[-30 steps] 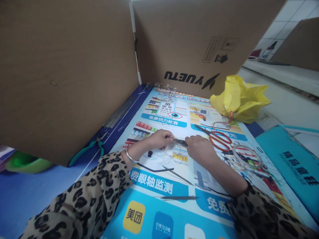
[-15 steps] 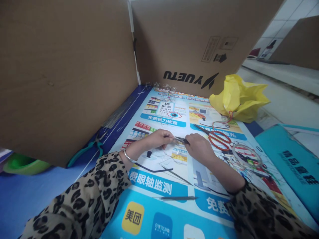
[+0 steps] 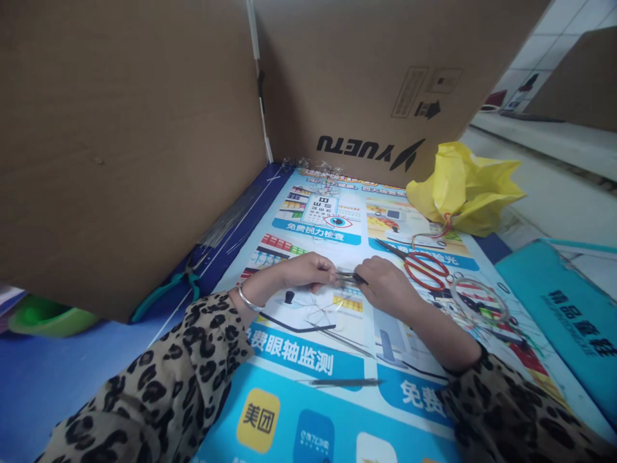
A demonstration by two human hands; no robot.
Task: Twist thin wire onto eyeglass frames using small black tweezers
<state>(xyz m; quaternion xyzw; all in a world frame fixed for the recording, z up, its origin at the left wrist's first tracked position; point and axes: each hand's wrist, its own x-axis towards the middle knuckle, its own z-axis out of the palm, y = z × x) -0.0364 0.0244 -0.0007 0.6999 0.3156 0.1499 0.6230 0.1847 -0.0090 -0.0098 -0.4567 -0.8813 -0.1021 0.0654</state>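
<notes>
Wire (image 3: 328, 313) shifted, green bowl (image 3: 58, 327), contents unclear

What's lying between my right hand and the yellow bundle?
In the head view, orange-handled scissors lie between your right hand and the yellow bundle, with reddish cords nearer the bundle.

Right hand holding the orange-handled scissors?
No: the orange-handled scissors lie on the printed poster, and the right hand grips a slim metal tool instead.
</notes>
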